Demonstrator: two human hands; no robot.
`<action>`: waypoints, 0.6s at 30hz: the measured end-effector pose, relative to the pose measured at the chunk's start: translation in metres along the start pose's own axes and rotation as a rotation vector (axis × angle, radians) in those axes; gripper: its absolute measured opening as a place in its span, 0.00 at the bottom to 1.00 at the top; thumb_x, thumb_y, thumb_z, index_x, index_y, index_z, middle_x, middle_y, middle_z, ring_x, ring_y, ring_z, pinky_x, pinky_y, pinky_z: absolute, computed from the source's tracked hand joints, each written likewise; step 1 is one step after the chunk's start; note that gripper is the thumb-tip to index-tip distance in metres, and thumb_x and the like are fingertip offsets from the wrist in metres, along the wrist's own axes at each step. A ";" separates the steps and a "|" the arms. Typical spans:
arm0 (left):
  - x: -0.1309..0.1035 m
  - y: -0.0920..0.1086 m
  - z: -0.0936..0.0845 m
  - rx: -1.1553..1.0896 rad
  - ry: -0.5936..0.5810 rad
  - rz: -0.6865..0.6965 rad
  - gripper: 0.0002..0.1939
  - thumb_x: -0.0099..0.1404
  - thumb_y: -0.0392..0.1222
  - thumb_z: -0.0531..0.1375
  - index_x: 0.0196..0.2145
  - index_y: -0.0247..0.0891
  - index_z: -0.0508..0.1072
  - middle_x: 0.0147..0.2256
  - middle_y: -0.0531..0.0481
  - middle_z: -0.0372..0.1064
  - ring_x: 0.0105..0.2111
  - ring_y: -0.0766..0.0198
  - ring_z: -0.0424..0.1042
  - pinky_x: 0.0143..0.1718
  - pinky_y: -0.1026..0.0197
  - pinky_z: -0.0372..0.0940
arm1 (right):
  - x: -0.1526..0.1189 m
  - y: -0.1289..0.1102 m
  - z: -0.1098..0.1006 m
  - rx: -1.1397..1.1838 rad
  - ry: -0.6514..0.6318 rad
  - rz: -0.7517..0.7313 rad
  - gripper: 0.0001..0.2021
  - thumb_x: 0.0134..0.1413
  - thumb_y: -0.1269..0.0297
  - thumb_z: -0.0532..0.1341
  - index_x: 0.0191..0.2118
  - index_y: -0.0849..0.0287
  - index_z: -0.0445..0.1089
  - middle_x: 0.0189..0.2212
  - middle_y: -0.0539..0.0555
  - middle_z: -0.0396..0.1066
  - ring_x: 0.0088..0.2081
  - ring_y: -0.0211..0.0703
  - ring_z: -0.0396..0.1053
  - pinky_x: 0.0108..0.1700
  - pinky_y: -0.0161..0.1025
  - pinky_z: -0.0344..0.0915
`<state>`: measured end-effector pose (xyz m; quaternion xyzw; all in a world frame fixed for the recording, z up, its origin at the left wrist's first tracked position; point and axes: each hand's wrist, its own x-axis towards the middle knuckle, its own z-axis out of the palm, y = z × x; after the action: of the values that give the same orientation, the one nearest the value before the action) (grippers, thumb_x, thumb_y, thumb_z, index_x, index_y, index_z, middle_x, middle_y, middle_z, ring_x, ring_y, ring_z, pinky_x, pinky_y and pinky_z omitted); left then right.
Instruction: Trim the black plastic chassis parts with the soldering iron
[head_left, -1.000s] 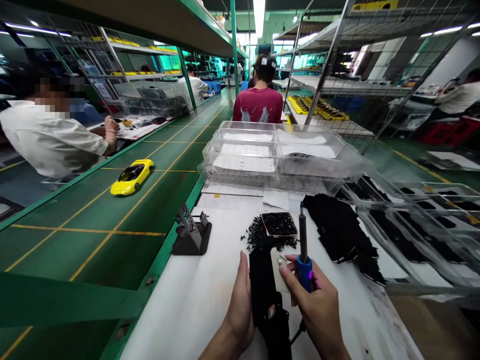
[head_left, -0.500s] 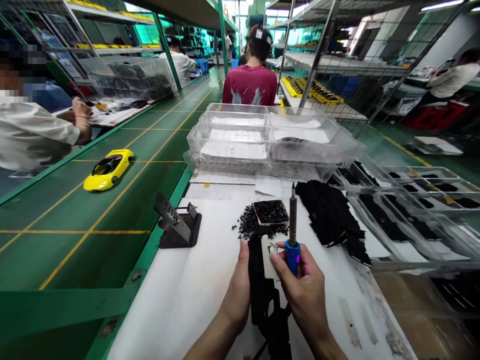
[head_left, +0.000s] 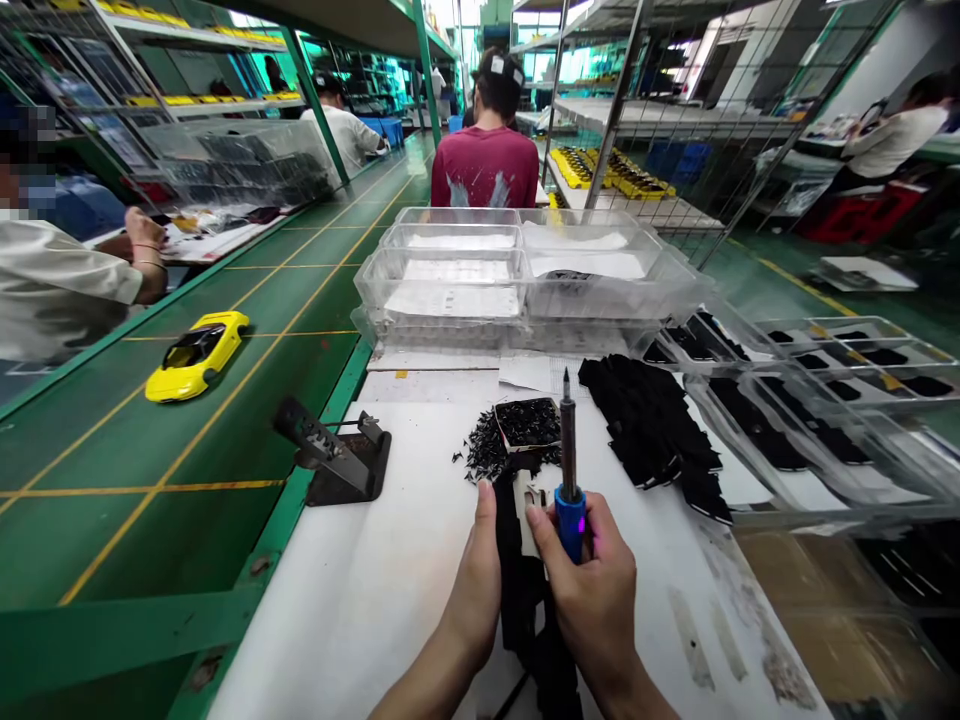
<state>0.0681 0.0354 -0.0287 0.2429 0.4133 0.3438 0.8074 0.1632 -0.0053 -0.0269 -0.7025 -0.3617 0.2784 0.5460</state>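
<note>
My right hand (head_left: 596, 585) is closed round the blue handle of a soldering iron (head_left: 568, 450), whose tip points up. The same hand's thumb lies on a pale flat piece (head_left: 528, 505) with a slot in it. That piece rests against a black fabric-like strip (head_left: 516, 610), which hangs down toward me. My left hand (head_left: 480, 585) presses along the strip's left side, thumb up, its other fingers hidden behind. Just beyond the hands, small black bits (head_left: 484, 445) lie heaped around and inside a small box (head_left: 529, 425).
An iron stand (head_left: 349, 465) sits at the table's left edge. Black strips (head_left: 645, 425) are piled on the right, beside clear trays (head_left: 810, 480). Stacked clear bins (head_left: 525, 300) stand ahead. A yellow toy car body (head_left: 196, 358) is on the green conveyor (head_left: 247, 430). Co-workers sit nearby.
My right hand and the soldering iron have shifted slightly left and down, the thumb now further over the pale piece. The yellow car body has come nearer along the conveyor. The view has turned slightly.
</note>
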 end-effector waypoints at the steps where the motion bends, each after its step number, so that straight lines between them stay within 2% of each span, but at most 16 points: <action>1: 0.000 -0.001 0.000 0.002 0.014 0.003 0.36 0.63 0.68 0.54 0.51 0.33 0.76 0.39 0.43 0.80 0.47 0.49 0.75 0.55 0.53 0.63 | 0.000 0.000 0.000 -0.012 0.001 -0.007 0.13 0.56 0.52 0.64 0.31 0.55 0.64 0.23 0.45 0.61 0.24 0.37 0.59 0.28 0.34 0.59; 7: -0.003 -0.004 0.001 -0.053 0.006 0.011 0.36 0.63 0.68 0.54 0.52 0.32 0.76 0.41 0.42 0.79 0.48 0.49 0.74 0.56 0.52 0.63 | 0.005 0.005 0.000 0.140 -0.148 0.100 0.15 0.56 0.51 0.64 0.30 0.55 0.63 0.24 0.46 0.64 0.26 0.38 0.62 0.29 0.34 0.63; 12: -0.004 -0.006 0.002 -0.117 -0.009 -0.004 0.37 0.63 0.67 0.55 0.54 0.31 0.74 0.41 0.40 0.79 0.48 0.48 0.75 0.57 0.51 0.62 | 0.001 0.004 0.000 0.130 -0.137 0.113 0.15 0.56 0.51 0.64 0.30 0.56 0.62 0.24 0.46 0.63 0.26 0.38 0.62 0.29 0.34 0.62; 18: -0.006 -0.006 0.000 -0.226 -0.056 -0.128 0.39 0.62 0.70 0.52 0.52 0.32 0.75 0.39 0.40 0.79 0.46 0.47 0.76 0.52 0.51 0.66 | 0.002 -0.006 -0.009 0.066 -0.194 0.104 0.14 0.56 0.51 0.64 0.31 0.56 0.65 0.25 0.47 0.65 0.27 0.38 0.63 0.30 0.34 0.62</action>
<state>0.0678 0.0272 -0.0298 0.1328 0.3638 0.3289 0.8613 0.1700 -0.0072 -0.0185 -0.6719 -0.3664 0.3846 0.5161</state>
